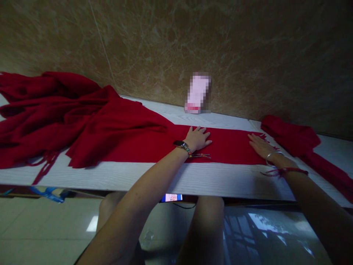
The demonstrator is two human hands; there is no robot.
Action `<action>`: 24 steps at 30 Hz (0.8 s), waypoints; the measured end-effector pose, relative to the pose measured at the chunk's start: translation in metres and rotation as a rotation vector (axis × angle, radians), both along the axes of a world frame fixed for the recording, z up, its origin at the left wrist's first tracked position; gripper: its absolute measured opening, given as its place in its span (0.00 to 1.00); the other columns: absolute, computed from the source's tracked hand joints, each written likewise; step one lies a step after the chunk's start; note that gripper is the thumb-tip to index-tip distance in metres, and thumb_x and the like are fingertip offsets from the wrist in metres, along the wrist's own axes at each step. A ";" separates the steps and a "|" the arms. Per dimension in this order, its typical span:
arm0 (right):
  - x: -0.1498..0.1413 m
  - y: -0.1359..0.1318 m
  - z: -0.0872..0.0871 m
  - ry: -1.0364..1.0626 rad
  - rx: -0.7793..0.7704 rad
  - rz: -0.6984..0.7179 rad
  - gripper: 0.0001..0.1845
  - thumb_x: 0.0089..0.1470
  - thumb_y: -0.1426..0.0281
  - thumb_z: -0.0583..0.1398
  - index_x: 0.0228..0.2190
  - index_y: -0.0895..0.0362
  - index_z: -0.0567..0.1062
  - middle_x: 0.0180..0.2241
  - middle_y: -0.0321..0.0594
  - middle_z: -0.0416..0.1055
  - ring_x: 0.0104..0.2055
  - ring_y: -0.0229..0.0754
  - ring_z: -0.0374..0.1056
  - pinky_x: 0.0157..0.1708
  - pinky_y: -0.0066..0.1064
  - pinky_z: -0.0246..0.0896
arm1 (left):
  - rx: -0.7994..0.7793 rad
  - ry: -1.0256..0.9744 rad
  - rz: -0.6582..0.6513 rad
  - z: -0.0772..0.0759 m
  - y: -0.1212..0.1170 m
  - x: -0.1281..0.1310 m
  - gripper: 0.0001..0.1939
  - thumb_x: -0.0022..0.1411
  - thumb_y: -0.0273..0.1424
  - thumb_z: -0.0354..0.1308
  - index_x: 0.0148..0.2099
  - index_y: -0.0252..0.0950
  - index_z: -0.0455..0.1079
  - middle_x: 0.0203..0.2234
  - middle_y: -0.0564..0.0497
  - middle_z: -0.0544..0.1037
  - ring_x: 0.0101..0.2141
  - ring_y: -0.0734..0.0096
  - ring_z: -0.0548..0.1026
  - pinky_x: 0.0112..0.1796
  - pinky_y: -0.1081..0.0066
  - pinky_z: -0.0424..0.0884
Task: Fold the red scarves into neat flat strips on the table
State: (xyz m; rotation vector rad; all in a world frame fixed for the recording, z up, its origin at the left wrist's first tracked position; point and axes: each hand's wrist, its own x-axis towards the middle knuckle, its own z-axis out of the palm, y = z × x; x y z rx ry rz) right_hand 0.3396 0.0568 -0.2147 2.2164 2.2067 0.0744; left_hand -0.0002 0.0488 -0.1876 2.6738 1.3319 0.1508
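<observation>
Red cloth point(138, 147) | under left hand point(196, 140) and right hand point(262, 148) | hands flattened, outstretched

The scene is dimly lit; the wall point(160, 48) is darkened toward the far right, glare is reflected on the floor point(55, 221), and a pink object point(198, 90) is pixelated.

A marbled wall point(171, 40) at twelve o'clock, a white tabletop point(234, 180) at four and floor tiles point(41, 224) at eight are indicating an indoor room, home or workroom being unclear.
</observation>
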 end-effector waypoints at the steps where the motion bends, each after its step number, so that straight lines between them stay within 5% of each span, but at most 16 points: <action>1: -0.004 0.001 0.004 -0.019 -0.024 -0.015 0.30 0.56 0.64 0.45 0.58 0.59 0.63 0.61 0.51 0.59 0.64 0.54 0.52 0.61 0.52 0.49 | 0.014 -0.005 -0.010 0.001 0.000 -0.002 0.24 0.69 0.42 0.41 0.61 0.38 0.61 0.63 0.45 0.59 0.62 0.58 0.56 0.59 0.51 0.53; 7: -0.063 0.012 0.031 -0.005 0.002 0.144 0.26 0.57 0.63 0.51 0.55 0.57 0.68 0.61 0.47 0.59 0.63 0.49 0.54 0.62 0.45 0.49 | 0.051 0.014 -0.070 0.009 0.002 -0.035 0.22 0.68 0.42 0.42 0.58 0.41 0.64 0.58 0.46 0.67 0.59 0.60 0.62 0.59 0.49 0.50; 11: -0.147 0.017 0.040 0.126 -0.027 0.454 0.22 0.57 0.64 0.52 0.51 0.54 0.73 0.57 0.42 0.66 0.60 0.46 0.60 0.61 0.44 0.52 | 0.159 0.045 0.000 0.017 0.000 -0.092 0.21 0.68 0.38 0.43 0.60 0.42 0.62 0.59 0.47 0.66 0.62 0.59 0.56 0.60 0.48 0.43; 16: -0.242 0.013 0.040 0.295 -0.022 0.686 0.20 0.58 0.64 0.52 0.49 0.56 0.74 0.52 0.43 0.71 0.56 0.44 0.65 0.59 0.43 0.57 | 0.338 -0.060 0.217 0.010 -0.004 -0.170 0.20 0.67 0.33 0.43 0.58 0.38 0.64 0.57 0.43 0.67 0.60 0.60 0.60 0.59 0.52 0.50; 20: -0.269 0.010 0.023 0.341 -0.016 0.686 0.22 0.57 0.62 0.54 0.49 0.60 0.74 0.54 0.49 0.69 0.58 0.47 0.63 0.59 0.44 0.55 | 0.350 -0.152 0.355 -0.002 -0.004 -0.195 0.22 0.65 0.32 0.43 0.60 0.36 0.62 0.57 0.41 0.67 0.57 0.59 0.63 0.57 0.54 0.56; 24: -0.270 0.003 0.008 0.395 0.057 0.623 0.24 0.56 0.61 0.56 0.51 0.59 0.72 0.57 0.49 0.66 0.60 0.47 0.59 0.60 0.45 0.54 | 0.323 -0.176 0.302 -0.004 0.001 -0.186 0.24 0.66 0.34 0.40 0.61 0.34 0.60 0.56 0.41 0.68 0.55 0.61 0.65 0.55 0.59 0.59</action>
